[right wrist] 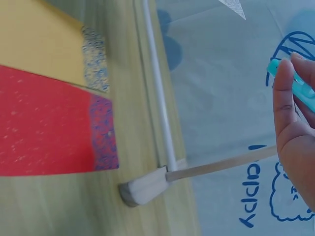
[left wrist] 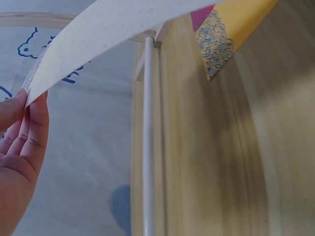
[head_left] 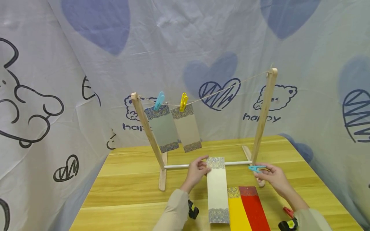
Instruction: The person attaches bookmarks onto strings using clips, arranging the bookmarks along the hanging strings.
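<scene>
Faces a wide pale cloth (head_left: 162, 32) at the back, printed with blue hearts and bear outlines. Works over a yellowish wooden bench (head_left: 115, 179). Has on it a wooden rack (head_left: 263, 115) with two upright posts, joined low down by a white rod (head_left: 179, 166) and near the top by a thin string (head_left: 225, 91), dipping toward the left.

Holds a long white card (head_left: 217, 189) in front of the rod, with a patterned band at each end; in the left wrist view, finds it slightly bowed and raised off the bench. Has a yellow card (head_left: 239, 211) and a red card (head_left: 255, 208) lying side by side on the bench, just right of the white card in the head view. Has two more cards on the string near the left post: a grey-green card (head_left: 164, 130) and, beside it, a beige card (head_left: 187, 130).

Wears pale sleeves (head_left: 174, 205). Pinches the white card near its upper left corner with the left grip (head_left: 198, 171), thumb against fingers. Pinches a light blue clip (head_left: 256, 168) with the right grip (head_left: 273, 179), near the foot of the right post.

Has a hanging blue clip (head_left: 159, 101) fastening the grey-green card, a yellow clip (head_left: 183, 102) fastening the beige card, and a red clip (head_left: 288, 211) near the right sleeve.
</scene>
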A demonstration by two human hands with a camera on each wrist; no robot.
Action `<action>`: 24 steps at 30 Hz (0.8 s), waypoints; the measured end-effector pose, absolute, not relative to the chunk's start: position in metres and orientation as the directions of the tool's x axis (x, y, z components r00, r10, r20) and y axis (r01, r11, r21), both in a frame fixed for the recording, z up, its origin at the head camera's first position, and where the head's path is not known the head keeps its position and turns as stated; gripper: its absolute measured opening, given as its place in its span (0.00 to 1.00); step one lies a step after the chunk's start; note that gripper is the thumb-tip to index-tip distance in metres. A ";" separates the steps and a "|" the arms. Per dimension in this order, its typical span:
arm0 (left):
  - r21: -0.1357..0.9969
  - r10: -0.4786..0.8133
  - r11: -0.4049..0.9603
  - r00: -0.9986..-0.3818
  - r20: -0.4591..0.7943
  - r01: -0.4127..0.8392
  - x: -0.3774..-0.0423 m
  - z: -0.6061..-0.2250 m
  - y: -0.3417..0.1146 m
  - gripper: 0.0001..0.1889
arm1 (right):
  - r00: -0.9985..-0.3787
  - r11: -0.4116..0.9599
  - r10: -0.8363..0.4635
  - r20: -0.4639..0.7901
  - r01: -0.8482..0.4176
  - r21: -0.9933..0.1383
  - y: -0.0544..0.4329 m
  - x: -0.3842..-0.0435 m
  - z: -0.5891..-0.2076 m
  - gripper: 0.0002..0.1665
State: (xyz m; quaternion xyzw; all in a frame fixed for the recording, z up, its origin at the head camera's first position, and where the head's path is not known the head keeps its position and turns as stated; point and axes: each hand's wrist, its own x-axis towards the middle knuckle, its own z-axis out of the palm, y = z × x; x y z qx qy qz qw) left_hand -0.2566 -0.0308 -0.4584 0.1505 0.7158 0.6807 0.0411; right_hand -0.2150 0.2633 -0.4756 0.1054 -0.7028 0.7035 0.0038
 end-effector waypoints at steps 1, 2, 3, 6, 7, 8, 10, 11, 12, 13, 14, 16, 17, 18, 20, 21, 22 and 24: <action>0.985 0.274 0.026 -0.949 0.154 0.168 -0.257 -0.457 -0.030 0.25 | -0.977 0.008 -0.142 0.160 -0.163 -0.987 0.262 -0.216 -0.474 0.18; 0.984 0.276 0.027 -0.948 0.160 0.174 -0.257 -0.455 -0.030 0.25 | -0.976 0.021 -0.143 0.167 -0.171 -0.985 0.262 -0.217 -0.473 0.18; 0.983 0.276 0.029 -0.947 0.165 0.179 -0.258 -0.454 -0.030 0.25 | -0.975 0.029 -0.143 0.173 -0.178 -0.984 0.260 -0.218 -0.472 0.19; 0.981 0.275 0.039 -0.946 0.172 0.190 -0.259 -0.448 -0.028 0.24 | -0.967 0.038 -0.151 0.206 -0.214 -0.976 0.257 -0.220 -0.467 0.18; 0.980 0.274 0.039 -0.945 0.177 0.195 -0.259 -0.446 -0.028 0.24 | -0.961 0.032 -0.158 0.228 -0.235 -0.971 0.257 -0.222 -0.466 0.18; 0.979 0.273 0.040 -0.945 0.179 0.197 -0.259 -0.444 -0.028 0.24 | -0.956 0.010 -0.162 0.245 -0.250 -0.968 0.256 -0.223 -0.465 0.17; 0.977 0.272 0.040 -0.943 0.191 0.209 -0.260 -0.440 -0.027 0.24 | -0.941 -0.028 -0.178 0.289 -0.288 -0.957 0.256 -0.228 -0.463 0.17; 0.976 0.272 0.041 -0.942 0.195 0.214 -0.261 -0.438 -0.027 0.24 | -0.933 -0.051 -0.181 0.310 -0.306 -0.951 0.255 -0.231 -0.463 0.17; 0.975 0.273 0.042 -0.941 0.199 0.218 -0.262 -0.436 -0.027 0.24 | -0.927 -0.073 -0.181 0.330 -0.322 -0.944 0.255 -0.233 -0.461 0.17; 0.974 0.273 0.043 -0.941 0.201 0.221 -0.262 -0.434 -0.027 0.24 | -0.909 -0.128 -0.201 0.365 -0.345 -0.930 0.264 -0.250 -0.478 0.18; 0.974 0.273 0.047 -0.941 0.202 0.223 -0.263 -0.432 -0.027 0.24 | -0.906 -0.135 -0.194 0.377 -0.356 -0.925 0.263 -0.252 -0.475 0.19; 0.972 0.271 0.056 -0.940 0.207 0.230 -0.264 -0.428 -0.027 0.24 | -0.901 -0.132 -0.178 0.396 -0.377 -0.917 0.264 -0.257 -0.470 0.21; 0.970 0.270 0.060 -0.940 0.210 0.234 -0.265 -0.425 -0.027 0.24 | -0.901 -0.140 -0.160 0.403 -0.383 -0.913 0.265 -0.261 -0.470 0.23; 0.969 0.270 0.062 -0.938 0.216 0.241 -0.265 -0.423 -0.027 0.24 | -0.898 -0.140 -0.150 0.413 -0.394 -0.908 0.267 -0.266 -0.471 0.24; 0.963 0.273 0.058 -0.933 0.237 0.262 -0.266 -0.418 -0.027 0.24 | -0.895 -0.111 -0.121 0.430 -0.418 -0.902 0.269 -0.268 -0.464 0.24; 0.960 0.276 0.054 -0.928 0.251 0.275 -0.266 -0.415 -0.027 0.24 | -0.877 -0.135 -0.134 0.462 -0.445 -0.885 0.276 -0.280 -0.474 0.23; 0.956 0.279 0.049 -0.923 0.264 0.288 -0.267 -0.412 -0.027 0.25 | -0.876 -0.108 -0.124 0.465 -0.454 -0.884 0.281 -0.288 -0.479 0.23; 0.950 0.285 0.040 -0.914 0.287 0.311 -0.268 -0.407 -0.026 0.25 | -0.871 -0.108 -0.105 0.480 -0.470 -0.876 0.287 -0.300 -0.482 0.24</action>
